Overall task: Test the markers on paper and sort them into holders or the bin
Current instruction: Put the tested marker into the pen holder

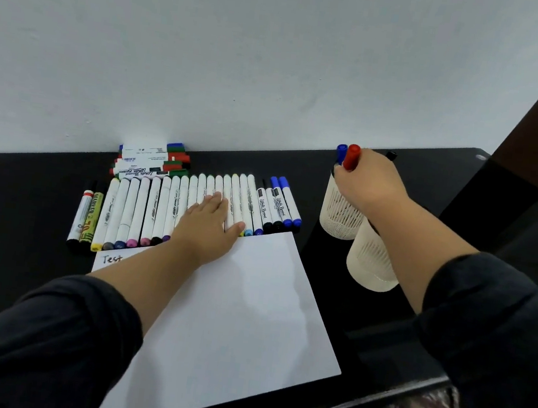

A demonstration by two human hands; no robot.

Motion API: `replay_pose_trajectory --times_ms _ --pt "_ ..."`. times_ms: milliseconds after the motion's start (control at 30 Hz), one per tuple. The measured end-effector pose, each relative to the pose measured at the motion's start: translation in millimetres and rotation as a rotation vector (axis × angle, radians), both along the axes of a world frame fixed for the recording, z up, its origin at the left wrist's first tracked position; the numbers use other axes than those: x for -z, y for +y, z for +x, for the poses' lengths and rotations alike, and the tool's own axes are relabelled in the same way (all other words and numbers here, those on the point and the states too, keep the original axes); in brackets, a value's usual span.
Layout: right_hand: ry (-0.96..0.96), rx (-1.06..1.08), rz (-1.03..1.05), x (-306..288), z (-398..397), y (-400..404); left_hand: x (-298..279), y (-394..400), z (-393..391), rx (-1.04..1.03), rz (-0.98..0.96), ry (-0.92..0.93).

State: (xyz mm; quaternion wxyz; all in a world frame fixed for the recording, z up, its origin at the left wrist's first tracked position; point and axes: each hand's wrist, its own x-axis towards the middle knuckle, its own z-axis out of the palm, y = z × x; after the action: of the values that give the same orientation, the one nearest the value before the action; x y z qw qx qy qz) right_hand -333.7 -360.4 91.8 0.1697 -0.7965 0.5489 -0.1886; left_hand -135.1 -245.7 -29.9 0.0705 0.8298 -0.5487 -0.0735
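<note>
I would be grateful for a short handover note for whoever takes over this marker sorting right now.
Left hand: flat, fingers straight, resting on the row of markers.
Right hand: grips a red-capped marker at the far holder, beside a blue-capped marker.
Near holder stands in front of it.
Paper bears only the word "Test".
A stack of markers lies by the wall.
Left: nearly the whole row and the stack. No bin in view.

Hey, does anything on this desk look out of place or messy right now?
Nothing spilled or damaged. The only untidy spot is the stack of whiteboard markers against the wall, piled loosely behind the neat row of white markers. The paper lies skewed to the desk edge.
</note>
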Motion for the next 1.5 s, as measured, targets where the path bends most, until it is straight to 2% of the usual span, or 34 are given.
replay_pose_trajectory --times_ms 200,433,567,833,1033,1267,1500 --pt "-0.151 0.0 -0.029 2 0 5 4 0 4 0.01 0.0 -0.023" --pt "0.023 -0.028 -0.045 0 2 3 7 -2 5 0.005 0.006 -0.04" --pt "-0.043 -0.048 -0.072 3 0 2 6 -1 4 0.006 0.017 -0.035" --pt "0.08 -0.085 -0.106 -1 0 -1 -3 0 3 0.003 0.053 0.009" --pt "0.278 -0.188 -0.262 -7 1 1 -26 -1 10 0.02 0.054 0.128" --pt "0.478 -0.353 -0.43 -20 32 12 -34 18 41 -0.023 0.102 0.078" --pt "0.512 -0.558 -0.487 -13 97 28 -30 46 81 -0.101 0.077 -0.048"
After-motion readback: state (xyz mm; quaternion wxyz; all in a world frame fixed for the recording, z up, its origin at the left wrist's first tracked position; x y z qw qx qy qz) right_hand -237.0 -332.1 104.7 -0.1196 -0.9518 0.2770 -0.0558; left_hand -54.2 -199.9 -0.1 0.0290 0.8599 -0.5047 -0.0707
